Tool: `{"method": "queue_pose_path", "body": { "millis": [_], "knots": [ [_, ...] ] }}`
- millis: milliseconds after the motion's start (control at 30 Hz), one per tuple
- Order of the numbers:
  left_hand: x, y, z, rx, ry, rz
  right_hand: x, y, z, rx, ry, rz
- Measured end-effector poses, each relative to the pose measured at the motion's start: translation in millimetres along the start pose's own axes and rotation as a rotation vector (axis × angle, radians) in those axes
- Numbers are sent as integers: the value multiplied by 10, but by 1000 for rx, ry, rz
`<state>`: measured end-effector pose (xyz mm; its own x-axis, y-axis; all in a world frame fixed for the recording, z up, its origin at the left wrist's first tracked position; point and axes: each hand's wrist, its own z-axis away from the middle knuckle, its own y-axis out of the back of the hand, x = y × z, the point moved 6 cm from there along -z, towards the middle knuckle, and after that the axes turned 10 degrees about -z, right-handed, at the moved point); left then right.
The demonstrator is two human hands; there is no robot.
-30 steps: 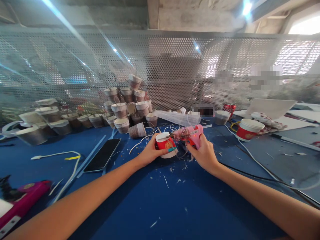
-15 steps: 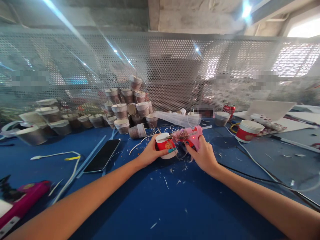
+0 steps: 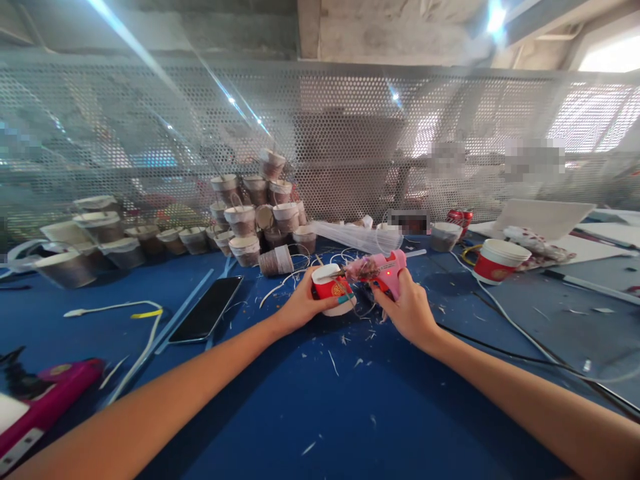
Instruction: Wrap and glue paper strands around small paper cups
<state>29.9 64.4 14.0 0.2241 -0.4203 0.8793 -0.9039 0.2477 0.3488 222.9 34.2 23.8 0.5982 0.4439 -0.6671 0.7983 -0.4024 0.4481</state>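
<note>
My left hand (image 3: 299,301) is closed round a red and white paper cup (image 3: 330,288), which lies tipped just above or on the blue table; which one I cannot tell. In my right hand (image 3: 411,310) is a pink hot glue gun (image 3: 390,269), its small red light lit and a clear glue stick (image 3: 416,253) poking out of the back. The gun's nozzle points left and meets the cup near its white end. Brown, stringy residue coats the front of the gun. My right fingers wrap its handle, around the trigger.
Several brown-wrapped cups (image 3: 240,220) are stacked at the back left. A phone (image 3: 206,310) lies left of my hands. Glue sticks (image 3: 350,236) in plastic, another red cup (image 3: 500,260) and cables (image 3: 500,310) are behind and to the right. White scraps litter the blue table (image 3: 320,407).
Almost nothing differs. Both hands keep their hold on the cup and the glue gun, with the nozzle still at the cup; the view has shifted very slightly.
</note>
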Motion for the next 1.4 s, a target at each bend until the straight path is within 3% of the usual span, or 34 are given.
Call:
{"method": "queue_pose_path", "body": {
  "millis": [1400],
  "knots": [
    [3,-4,0,0,3,24,6,52,-13,27,20,53]
  ]
}}
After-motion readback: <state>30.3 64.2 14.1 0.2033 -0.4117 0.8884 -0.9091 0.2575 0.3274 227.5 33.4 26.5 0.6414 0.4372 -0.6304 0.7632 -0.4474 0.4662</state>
